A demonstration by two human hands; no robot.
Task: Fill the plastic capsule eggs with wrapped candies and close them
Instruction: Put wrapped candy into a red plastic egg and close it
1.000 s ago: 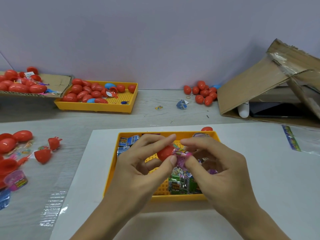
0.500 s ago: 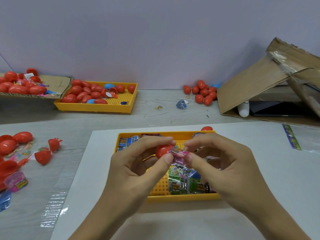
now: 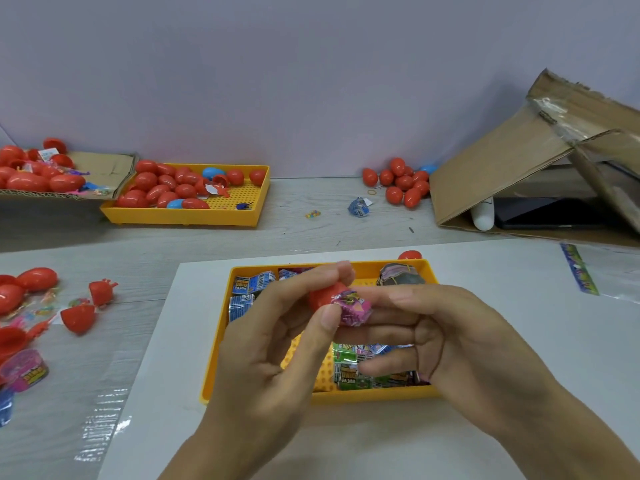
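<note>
Left hand point(image 3: 277, 344) pinches a red egg half point(image 3: 323, 295); right hand point(image 3: 446, 337) presses a pink wrapped candy point(image 3: 354, 306) into it.

Both work above the near yellow tray point(image 3: 221, 341), likely so a dropped candy falls back in. Far left: cardboard box point(image 3: 104, 168) heaped with red eggs; next, far yellow tray point(image 3: 187, 216) of red and blue eggs. Near tray holds blue, green and pink candies point(image 3: 360, 370). Right hand's grip unclear: fingers mostly straight against the candy. Far right: loose eggs point(image 3: 401, 183), tilted carton point(image 3: 502, 168).
</note>
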